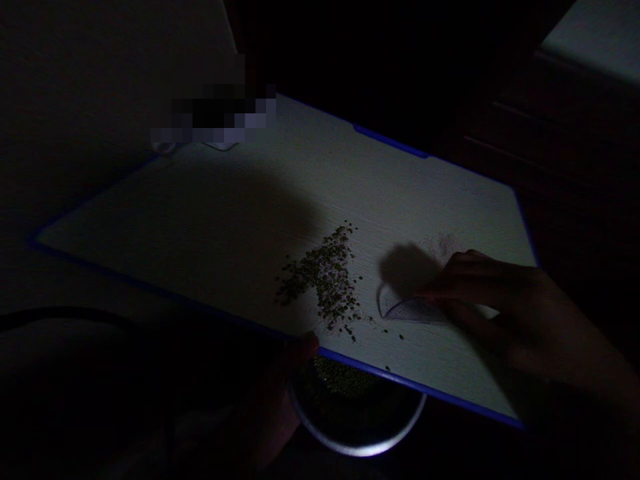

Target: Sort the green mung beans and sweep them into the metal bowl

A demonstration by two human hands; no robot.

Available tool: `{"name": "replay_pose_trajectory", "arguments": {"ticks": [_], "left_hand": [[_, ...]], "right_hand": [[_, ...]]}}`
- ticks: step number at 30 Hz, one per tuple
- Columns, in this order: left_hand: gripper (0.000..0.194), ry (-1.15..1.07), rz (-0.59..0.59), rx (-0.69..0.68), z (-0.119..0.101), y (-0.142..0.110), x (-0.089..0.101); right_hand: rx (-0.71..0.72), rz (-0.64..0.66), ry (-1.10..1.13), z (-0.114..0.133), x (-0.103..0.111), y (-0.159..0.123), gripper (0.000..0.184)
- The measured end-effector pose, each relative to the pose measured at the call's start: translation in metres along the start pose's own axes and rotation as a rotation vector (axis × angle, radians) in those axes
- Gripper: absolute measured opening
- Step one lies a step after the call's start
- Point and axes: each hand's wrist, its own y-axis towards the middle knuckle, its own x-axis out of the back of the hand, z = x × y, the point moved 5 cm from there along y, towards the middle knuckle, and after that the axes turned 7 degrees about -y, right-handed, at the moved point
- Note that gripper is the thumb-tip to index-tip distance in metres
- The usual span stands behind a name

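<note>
Small green beans (pixel 333 280), like mung beans, lie in a loose patch on a white board (pixel 450 200) with a blue rim. My left hand (pixel 280 400) grips the near rim of the board, its thumb on top and the other fingers hidden beneath. My right hand (pixel 490 300) pinches a thin, see-through piece (pixel 413 311) with a curved edge, perhaps a plastic sheet. That piece touches the board to the right of the beans. Under the near rim, a round metal bowl (pixel 370 448) holds many more green beans, partly covered by the board.
A few stray beans (pixel 401 337) lie near the front rim. Fine dusty bits (pixel 443 243) lie beyond my right hand. A blurred-out pale object (pixel 220 137) rests at the board's far left corner. The surroundings are very dark; a dark cable-like strip (pixel 65 313) shows at left.
</note>
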Motion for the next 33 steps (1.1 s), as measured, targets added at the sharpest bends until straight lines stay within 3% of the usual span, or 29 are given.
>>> {"name": "replay_pose_trajectory", "arguments": {"ticks": [6, 14, 22, 25, 29, 33], "left_hand": [[0.035, 0.002, 0.042, 0.002, 0.000, 0.001, -0.001], [0.031, 0.044, -0.007, 0.018, 0.000, -0.001, -0.002], [0.028, 0.044, 0.110, 0.028, 0.000, -0.001, -0.008], [0.024, 0.026, 0.094, 0.031, 0.001, -0.001, -0.007], [0.033, -0.024, 0.101, 0.041, 0.003, 0.003, 0.001], [0.037, -0.025, 0.134, 0.043, 0.005, 0.004, 0.006]], "right_hand": [[-0.005, 0.072, 0.004, -0.002, -0.001, -0.002, 0.020], [-0.032, 0.157, 0.051, -0.001, -0.006, -0.007, 0.021], [-0.010, 0.243, 0.209, 0.008, -0.023, 0.000, 0.015], [0.000, 0.242, 0.290, 0.010, -0.027, 0.002, 0.013], [0.014, 0.226, 0.324, 0.009, -0.029, 0.002, 0.013], [-0.052, 0.215, 0.284, 0.003, -0.028, 0.002, 0.014]]}}
